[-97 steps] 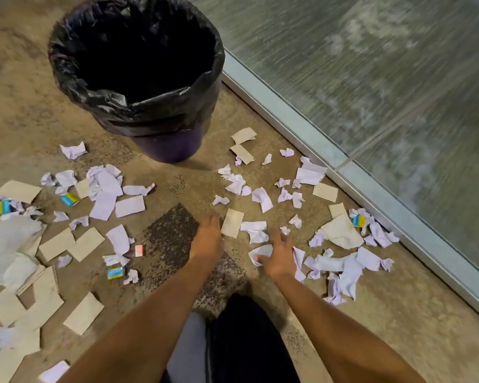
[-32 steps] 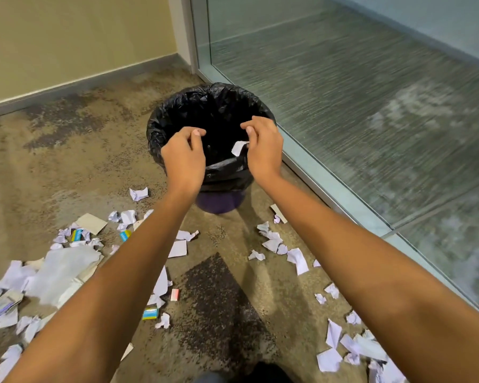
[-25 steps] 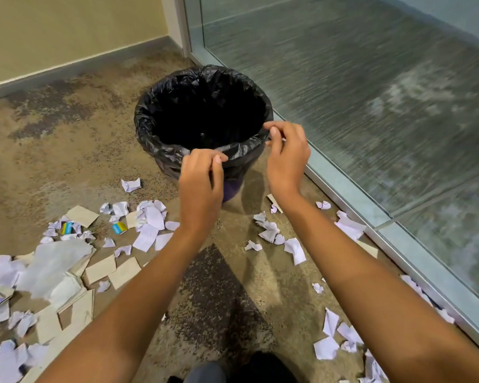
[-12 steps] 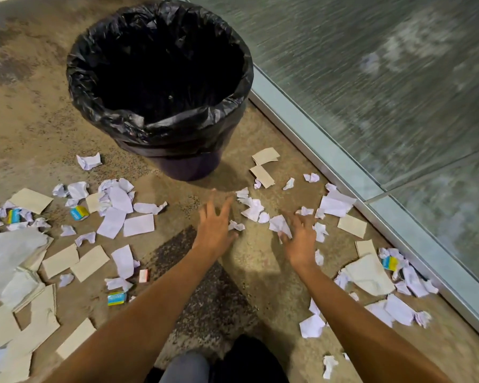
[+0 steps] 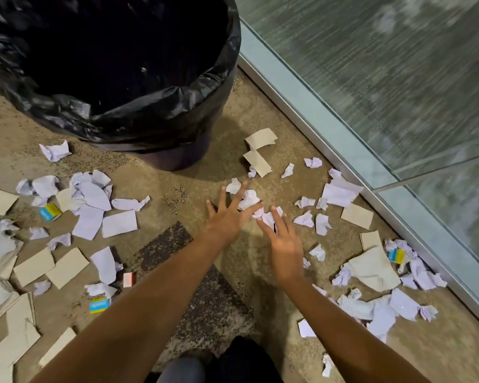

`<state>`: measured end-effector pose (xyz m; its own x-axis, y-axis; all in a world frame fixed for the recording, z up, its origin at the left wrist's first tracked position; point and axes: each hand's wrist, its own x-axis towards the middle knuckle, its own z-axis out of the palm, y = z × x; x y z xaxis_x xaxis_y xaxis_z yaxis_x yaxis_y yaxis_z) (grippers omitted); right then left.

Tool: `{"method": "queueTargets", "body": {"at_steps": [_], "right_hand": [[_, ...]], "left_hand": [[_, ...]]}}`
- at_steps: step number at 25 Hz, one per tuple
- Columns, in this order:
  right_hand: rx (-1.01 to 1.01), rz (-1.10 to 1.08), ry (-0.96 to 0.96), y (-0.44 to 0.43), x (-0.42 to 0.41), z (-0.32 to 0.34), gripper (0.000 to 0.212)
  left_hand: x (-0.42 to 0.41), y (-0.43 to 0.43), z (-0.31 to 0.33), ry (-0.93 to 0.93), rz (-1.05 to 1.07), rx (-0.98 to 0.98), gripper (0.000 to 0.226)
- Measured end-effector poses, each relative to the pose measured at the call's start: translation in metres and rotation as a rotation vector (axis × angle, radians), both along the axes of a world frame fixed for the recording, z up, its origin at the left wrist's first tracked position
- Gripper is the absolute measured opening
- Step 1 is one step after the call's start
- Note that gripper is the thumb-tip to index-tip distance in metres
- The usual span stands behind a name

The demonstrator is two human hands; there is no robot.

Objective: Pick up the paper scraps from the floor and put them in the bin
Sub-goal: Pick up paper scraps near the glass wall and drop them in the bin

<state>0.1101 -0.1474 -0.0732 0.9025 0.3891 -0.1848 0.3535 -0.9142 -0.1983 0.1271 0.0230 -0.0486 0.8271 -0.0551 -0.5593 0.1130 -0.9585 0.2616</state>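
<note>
floor (image 5: 255, 106): speckled tan | on it: bin (image 5: 150, 125), paper scraps (image 5: 93, 194), cardboard pieces (image 5: 67, 268), perhaps small cartons (image 5: 49, 212)

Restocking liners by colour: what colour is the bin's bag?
The bin bag is glossy black, clearest in the head view.

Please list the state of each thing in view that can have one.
bin: upright, open, lined with black bag
left hand: open, fingers spread on white scraps
right hand: open, fingers spread
white scraps: crumpled, on floor
cardboard pieces: flat, on floor
</note>
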Motion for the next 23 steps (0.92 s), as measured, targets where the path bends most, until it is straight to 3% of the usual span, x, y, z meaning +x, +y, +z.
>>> {"method": "queueTargets", "body": {"at_steps": [4, 7, 12, 16, 20, 23], "right_hand": [[0.067, -0.013, 0.028, -0.008, -0.003, 0.005, 0.085], [0.138, -0.078, 0.101, -0.017, -0.001, 0.004, 0.062], [0.22, -0.229, -0.011, -0.022, 0.004, 0.005, 0.063], [0.372, -0.354, -0.017, -0.015, 0.01, 0.023, 0.039], [0.268, -0.396, 0.006, -0.003, 0.014, 0.028, 0.036], [0.064, -0.301, 0.07, 0.005, 0.016, 0.025, 0.048]], "left_hand": [[-0.007, 0.01, -0.004, -0.086, 0.029, 0.006, 0.077], [-0.01, 0.019, -0.002, -0.19, 0.139, -0.016, 0.068], [-0.015, 0.029, 0.006, -0.318, 0.286, -0.084, 0.034], [-0.024, 0.033, 0.014, -0.389, 0.449, -0.107, 0.024], [-0.037, 0.033, 0.044, -0.557, 0.582, -0.249, 0.024], [-0.048, 0.033, 0.063, -0.605, 0.596, -0.282, 0.025]]}}
